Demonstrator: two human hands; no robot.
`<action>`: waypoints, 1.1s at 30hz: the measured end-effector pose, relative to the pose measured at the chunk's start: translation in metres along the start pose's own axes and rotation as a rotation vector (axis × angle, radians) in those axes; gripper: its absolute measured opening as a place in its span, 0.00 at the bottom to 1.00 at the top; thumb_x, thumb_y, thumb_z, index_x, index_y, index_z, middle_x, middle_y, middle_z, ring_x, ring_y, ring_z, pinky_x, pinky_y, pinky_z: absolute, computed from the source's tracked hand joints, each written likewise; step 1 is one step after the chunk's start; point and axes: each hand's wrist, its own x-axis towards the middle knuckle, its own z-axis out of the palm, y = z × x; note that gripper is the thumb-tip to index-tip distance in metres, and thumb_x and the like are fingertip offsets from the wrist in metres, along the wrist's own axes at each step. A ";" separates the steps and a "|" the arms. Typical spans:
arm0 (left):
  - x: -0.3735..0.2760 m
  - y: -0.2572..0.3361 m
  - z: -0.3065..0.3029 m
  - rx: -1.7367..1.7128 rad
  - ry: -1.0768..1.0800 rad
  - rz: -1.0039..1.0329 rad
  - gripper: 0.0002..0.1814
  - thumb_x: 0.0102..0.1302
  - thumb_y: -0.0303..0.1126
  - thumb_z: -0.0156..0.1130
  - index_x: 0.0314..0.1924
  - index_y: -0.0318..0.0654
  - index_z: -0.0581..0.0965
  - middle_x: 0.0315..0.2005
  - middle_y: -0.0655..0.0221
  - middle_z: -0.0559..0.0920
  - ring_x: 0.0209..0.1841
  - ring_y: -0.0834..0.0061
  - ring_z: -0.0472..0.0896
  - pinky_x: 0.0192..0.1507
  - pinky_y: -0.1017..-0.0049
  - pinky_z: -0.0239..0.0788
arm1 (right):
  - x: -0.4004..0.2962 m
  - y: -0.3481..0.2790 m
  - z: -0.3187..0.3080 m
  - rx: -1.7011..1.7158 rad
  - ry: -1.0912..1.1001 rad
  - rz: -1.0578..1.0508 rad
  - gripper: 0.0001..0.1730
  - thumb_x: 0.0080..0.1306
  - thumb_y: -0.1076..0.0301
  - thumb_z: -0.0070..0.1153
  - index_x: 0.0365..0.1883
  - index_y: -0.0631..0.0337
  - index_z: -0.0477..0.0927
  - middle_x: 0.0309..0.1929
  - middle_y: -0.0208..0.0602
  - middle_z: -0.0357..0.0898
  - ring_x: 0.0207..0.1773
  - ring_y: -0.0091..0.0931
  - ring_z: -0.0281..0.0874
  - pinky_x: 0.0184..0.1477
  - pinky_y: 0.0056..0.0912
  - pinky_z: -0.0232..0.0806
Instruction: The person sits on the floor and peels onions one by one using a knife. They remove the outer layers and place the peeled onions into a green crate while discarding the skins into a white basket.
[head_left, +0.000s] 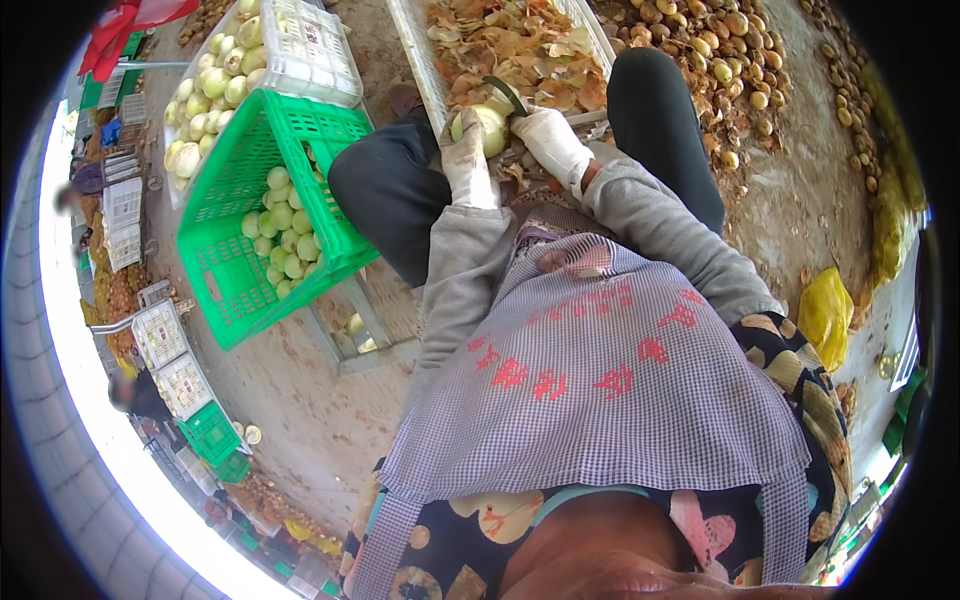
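Note:
My left hand (468, 154), in a soiled white glove, grips a pale, peeled-looking onion (491, 130) from its left side. In my right hand (551, 142), also gloved, is a knife with a dark curved blade (507, 94). The blade rises up and to the left, passing close over the onion's upper right; whether it touches cannot be told. Both hands are above the near end of a white plastic crate (421, 71) filled with dry onion skins (517, 45), between my knees.
A green plastic crate (225, 202) holding peeled onions (289, 225) stands at my left on a metal frame (367, 307). Beyond it a white crate (311, 56) adjoins more peeled onions (225, 79). Unpeeled onions (731, 56) lie heaped on the floor at right, near a yellow bag (825, 319).

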 end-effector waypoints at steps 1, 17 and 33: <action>-0.006 0.004 0.001 -0.072 0.015 -0.027 0.22 0.66 0.41 0.72 0.53 0.34 0.78 0.35 0.73 0.82 0.32 0.83 0.77 0.31 0.80 0.71 | -0.003 -0.010 -0.002 -0.016 -0.028 0.033 0.10 0.75 0.65 0.51 0.36 0.60 0.79 0.22 0.28 0.76 0.17 0.21 0.70 0.18 0.25 0.62; 0.026 -0.033 -0.031 0.174 -0.380 -0.055 0.21 0.73 0.35 0.63 0.62 0.36 0.73 0.48 0.65 0.83 0.47 0.72 0.84 0.48 0.77 0.80 | -0.005 -0.042 -0.012 0.103 0.044 -0.058 0.10 0.69 0.63 0.64 0.34 0.60 0.82 0.19 0.25 0.72 0.17 0.19 0.66 0.19 0.25 0.60; 0.010 -0.001 -0.025 -0.794 -0.437 -0.351 0.33 0.70 0.49 0.65 0.65 0.35 0.67 0.60 0.49 0.74 0.61 0.47 0.75 0.64 0.46 0.72 | -0.008 -0.057 -0.026 0.523 0.062 -0.268 0.09 0.74 0.63 0.59 0.41 0.59 0.79 0.24 0.24 0.73 0.20 0.18 0.66 0.25 0.24 0.67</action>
